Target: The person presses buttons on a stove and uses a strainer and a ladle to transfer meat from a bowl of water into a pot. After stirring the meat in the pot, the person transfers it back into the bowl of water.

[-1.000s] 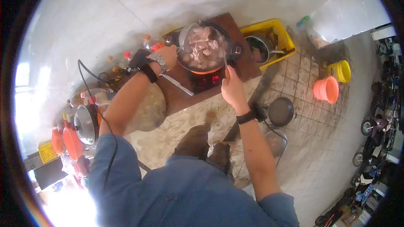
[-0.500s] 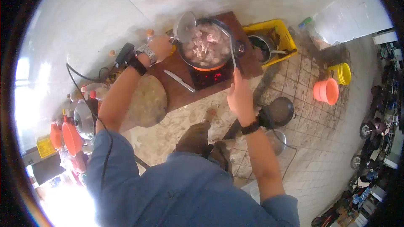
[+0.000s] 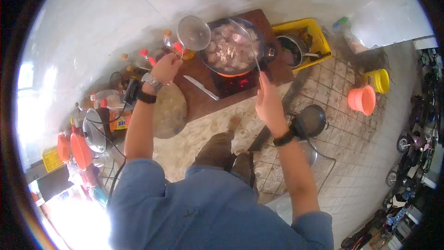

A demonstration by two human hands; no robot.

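Observation:
A dark pan point(image 3: 231, 71) full of pale meat pieces point(image 3: 231, 44) sits on a cooker with red lit digits point(image 3: 241, 83). My left hand point(image 3: 167, 68) is closed on the handle of a round strainer point(image 3: 194, 33), held beside the pan's left rim. My right hand point(image 3: 269, 104) grips the handle of a long metal utensil point(image 3: 253, 48), whose far end reaches into the pan. A knife point(image 3: 201, 87) lies on the brown table point(image 3: 196, 104) in front of the pan. Left of the knife is a round board point(image 3: 170, 113).
Bottles point(image 3: 108, 99) and a metal lid point(image 3: 95, 131) stand at the left. A yellow crate point(image 3: 322, 37) holding a pot point(image 3: 292, 48) is right of the table. On the tiled floor are a black pan point(image 3: 313, 120), an orange bucket point(image 3: 361, 100) and a yellow bucket point(image 3: 377, 81).
My left hand has drawn back from the pan, and the strainer has moved left off its rim, its round face now turned to view. The utensil stays in the pan.

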